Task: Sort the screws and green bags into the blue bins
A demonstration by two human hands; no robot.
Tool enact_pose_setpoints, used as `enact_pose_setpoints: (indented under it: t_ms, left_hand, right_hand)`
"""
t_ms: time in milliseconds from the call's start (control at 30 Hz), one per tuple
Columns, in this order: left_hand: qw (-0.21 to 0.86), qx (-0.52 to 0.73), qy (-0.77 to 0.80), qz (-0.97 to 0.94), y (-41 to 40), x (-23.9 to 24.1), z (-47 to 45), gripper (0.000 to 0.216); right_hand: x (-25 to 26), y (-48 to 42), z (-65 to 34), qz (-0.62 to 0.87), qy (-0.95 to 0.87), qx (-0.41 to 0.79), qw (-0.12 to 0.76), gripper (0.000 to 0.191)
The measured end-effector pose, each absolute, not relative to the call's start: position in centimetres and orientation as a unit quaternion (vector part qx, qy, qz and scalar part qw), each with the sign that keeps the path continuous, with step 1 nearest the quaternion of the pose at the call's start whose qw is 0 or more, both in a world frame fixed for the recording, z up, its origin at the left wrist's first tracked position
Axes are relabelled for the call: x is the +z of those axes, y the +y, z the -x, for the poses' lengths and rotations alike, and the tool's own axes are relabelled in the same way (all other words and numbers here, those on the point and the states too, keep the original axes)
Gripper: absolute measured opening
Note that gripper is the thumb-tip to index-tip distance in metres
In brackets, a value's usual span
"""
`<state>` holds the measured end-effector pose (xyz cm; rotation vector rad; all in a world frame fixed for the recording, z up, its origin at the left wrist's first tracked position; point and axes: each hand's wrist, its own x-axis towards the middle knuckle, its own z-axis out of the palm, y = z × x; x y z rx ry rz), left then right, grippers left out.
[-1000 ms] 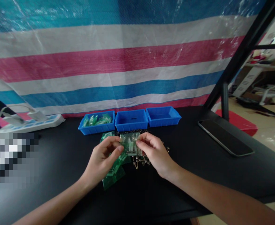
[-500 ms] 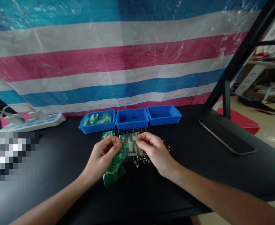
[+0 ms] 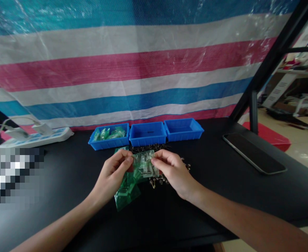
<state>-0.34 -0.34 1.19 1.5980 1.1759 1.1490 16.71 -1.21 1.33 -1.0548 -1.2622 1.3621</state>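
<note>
Between my two hands is a small clear plastic bag (image 3: 144,162) with a greenish tint and small pale parts inside. My left hand (image 3: 114,169) pinches its left edge between thumb and fingertips. The right edge is pinched the same way by my right hand (image 3: 173,171). Below and left of the bag lie several green plastic packets (image 3: 127,194) on the black table. Small metal screws or similar hardware (image 3: 156,181) lie partly hidden under the bag and right hand. A pile of dark screw-like pieces (image 3: 159,147) sits just behind the hands.
Three blue trays stand in a row behind: the left tray (image 3: 109,144) holds green packets, the middle tray (image 3: 148,140) a small dark piece, then the right tray (image 3: 185,134). A phone (image 3: 253,153) lies right; a white power strip (image 3: 59,134) lies left. Striped sheeting (image 3: 154,66) hangs behind.
Both hands still grip the bag. The bag has tilted slightly and its left side has shifted a little toward the left along with my left hand.
</note>
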Motion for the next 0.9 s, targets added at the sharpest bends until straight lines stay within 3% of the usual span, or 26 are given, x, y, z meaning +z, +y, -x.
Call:
enact_pose_setpoints:
  t_ms: [467,633,767,900]
  left_hand:
    - [0.423,0.470,0.447,-0.633,-0.4,1.3,0.5,0.020]
    - [0.497,0.439,0.452,-0.596,-0.4,1.1,0.4,0.031]
    - [0.617,0.391,0.414,-0.543,-0.7,1.0,0.1,0.043]
    - [0.661,0.386,0.405,-0.500,-0.9,1.5,-0.2,0.033]
  right_hand:
    - [1.6,-1.6,-17.0,0.428,-0.525,0.563,0.473,0.010]
    - [1.8,-1.6,-17.8,0.420,-0.635,0.389,0.519,0.009]
    - [1.7,-1.9,-18.0,0.418,-0.720,0.244,0.498,0.007]
    - [1.3,-2.2,-17.7,0.374,-0.771,0.190,0.479,0.009]
